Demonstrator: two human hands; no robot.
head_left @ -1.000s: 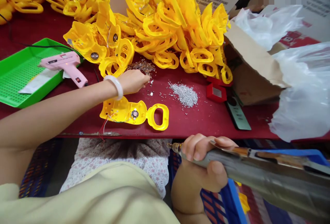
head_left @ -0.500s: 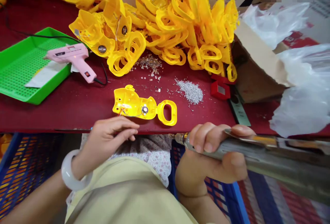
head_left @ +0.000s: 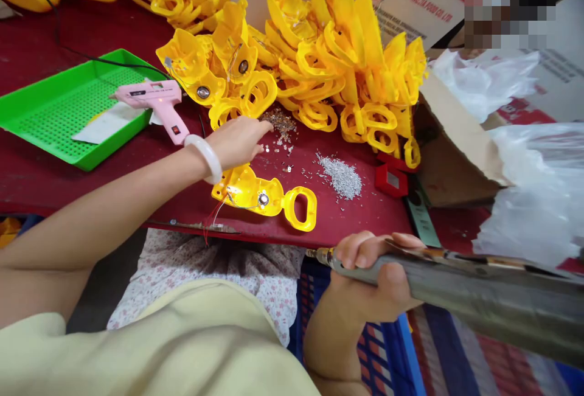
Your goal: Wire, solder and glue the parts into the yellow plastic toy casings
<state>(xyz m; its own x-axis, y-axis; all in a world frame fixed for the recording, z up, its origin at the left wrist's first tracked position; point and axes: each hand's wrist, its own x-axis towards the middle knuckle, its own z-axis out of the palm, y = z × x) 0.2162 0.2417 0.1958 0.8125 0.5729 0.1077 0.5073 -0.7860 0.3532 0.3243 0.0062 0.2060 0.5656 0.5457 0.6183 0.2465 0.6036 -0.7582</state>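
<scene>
My left hand [head_left: 241,139], with a white bangle at the wrist, reaches over the table to a heap of tiny clear and brownish pieces [head_left: 283,123]. Its index finger and thumb are apart at the heap's near left edge, and nothing shows between them. Below that hand lies a yellow plastic shell half [head_left: 272,192], inner side up, with a round metal part, wires and a ring-shaped handle; the forearm and hand cover part of its left end. At the table's front edge my right hand [head_left: 374,274] is wrapped round a grey inline power screwdriver [head_left: 438,286], its tip pointing left.
A heap of small silvery screws [head_left: 342,177] lies beside a red box [head_left: 390,178]. Piled yellow shells [head_left: 328,73] fill the back. A pink glue gun [head_left: 155,101] rests on a green tray [head_left: 82,156] at left. A cardboard box [head_left: 460,146] and plastic bags [head_left: 533,195] stand right.
My left hand has moved from the table's front edge up and forward to the heap of tiny pieces. The right hand keeps hold of the power screwdriver. The view has shifted slightly.
</scene>
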